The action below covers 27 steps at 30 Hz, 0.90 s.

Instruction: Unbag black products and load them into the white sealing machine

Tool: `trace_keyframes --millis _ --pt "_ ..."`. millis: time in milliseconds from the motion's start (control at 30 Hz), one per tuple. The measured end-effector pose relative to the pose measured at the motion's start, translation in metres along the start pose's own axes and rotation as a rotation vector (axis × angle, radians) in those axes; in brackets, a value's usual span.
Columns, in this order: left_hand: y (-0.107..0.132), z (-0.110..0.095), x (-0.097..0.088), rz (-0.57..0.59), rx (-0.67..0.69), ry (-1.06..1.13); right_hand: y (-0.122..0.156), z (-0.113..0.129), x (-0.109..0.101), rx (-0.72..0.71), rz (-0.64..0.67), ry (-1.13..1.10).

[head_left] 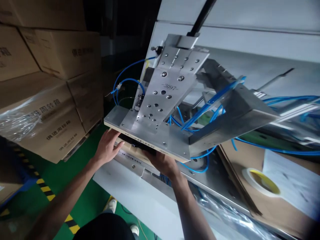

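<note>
In the middle stands a metal press fixture with an upright plate (160,90) marked 3097 and a horizontal upper plate (150,140). A narrow gap separates the upper plate from the lower fixture block (130,163). My left hand (108,146) is at the gap's left end, thumb spread away from the fingers, whose tips go under the upper plate. My right hand (163,162) reaches into the gap from the right, and the plate covers most of its fingers. Between the hands lies a dark piece (135,144), mostly hidden; whether either hand grips it does not show.
Blue air hoses (210,100) loop around the fixture and a slanted metal bracket (232,113). At the right, a tape roll (261,182) lies on cardboard beside a paper sheet (292,183). Stacked cartons (50,113) stand left on the green floor (57,180).
</note>
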<state>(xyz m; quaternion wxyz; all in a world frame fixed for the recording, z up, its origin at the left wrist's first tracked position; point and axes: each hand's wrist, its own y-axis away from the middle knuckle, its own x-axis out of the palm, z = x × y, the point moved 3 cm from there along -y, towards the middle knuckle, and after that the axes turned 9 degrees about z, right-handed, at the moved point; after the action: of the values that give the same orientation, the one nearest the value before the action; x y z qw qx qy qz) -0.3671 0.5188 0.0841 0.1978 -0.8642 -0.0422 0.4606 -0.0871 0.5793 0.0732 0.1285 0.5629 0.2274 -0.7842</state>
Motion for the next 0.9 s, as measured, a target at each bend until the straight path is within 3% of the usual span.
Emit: trace_keyframes --millis 133,367,467,733,900 --pt "0.005 0.008 0.006 0.002 -0.013 -0.054 0.013 0.013 0.004 -0.051 0.079 0.088" --pt "0.013 0.009 0.004 -0.071 0.083 -0.211 0.053 0.057 -0.003 0.051 -0.262 0.282" --pt "0.011 0.01 0.003 -0.03 0.074 -0.251 0.058 0.063 0.001 0.057 -0.274 0.24" --pt "0.015 0.023 -0.001 -0.059 0.067 -0.285 0.058 0.068 0.01 0.186 -0.207 0.11" --pt "0.023 0.028 -0.001 -0.082 0.046 -0.139 0.077 0.08 0.013 0.201 -0.234 0.012"
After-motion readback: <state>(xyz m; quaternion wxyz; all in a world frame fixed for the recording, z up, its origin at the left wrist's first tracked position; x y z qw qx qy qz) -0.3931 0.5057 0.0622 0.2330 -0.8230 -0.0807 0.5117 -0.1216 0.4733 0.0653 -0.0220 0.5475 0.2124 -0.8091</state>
